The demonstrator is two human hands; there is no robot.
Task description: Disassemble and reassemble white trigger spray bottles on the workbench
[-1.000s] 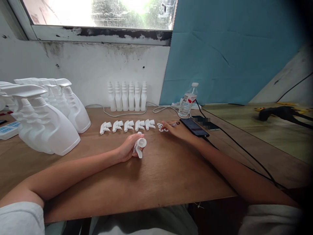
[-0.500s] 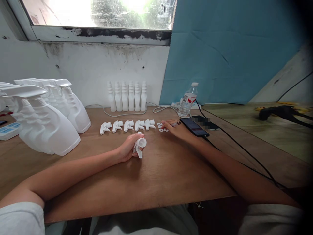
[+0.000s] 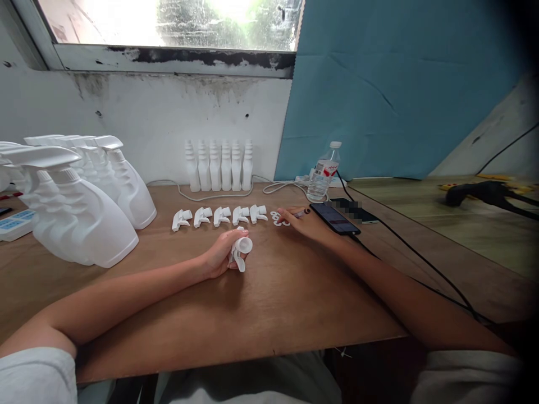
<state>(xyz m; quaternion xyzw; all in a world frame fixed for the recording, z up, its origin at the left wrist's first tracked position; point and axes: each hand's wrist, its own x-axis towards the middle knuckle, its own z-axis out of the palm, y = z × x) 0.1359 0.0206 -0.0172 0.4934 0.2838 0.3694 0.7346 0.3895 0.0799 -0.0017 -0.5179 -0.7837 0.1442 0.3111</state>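
Note:
My left hand (image 3: pixel 223 253) is closed around a white spray trigger head (image 3: pixel 241 251), its round collar opening facing me and its lever pointing down. My right hand (image 3: pixel 300 222) is above the table, fingers drawn together at several small white rings (image 3: pixel 276 217). Whether a ring is between those fingertips is hidden. A dark-ended pen or marker (image 3: pixel 301 213) shows just behind the right hand; I cannot tell if it touches the hand. Beyond my left hand, several more spray trigger heads (image 3: pixel 222 216) lie in a row.
Large white spray bottle bodies (image 3: pixel 105 224) stand at the left. Several slim white bottles (image 3: pixel 215 168) line the wall. On the right are a clear water bottle (image 3: pixel 322 178), a phone (image 3: pixel 334 219) with a black cable (image 3: pixel 425 272), and a second dark device (image 3: pixel 366 214).

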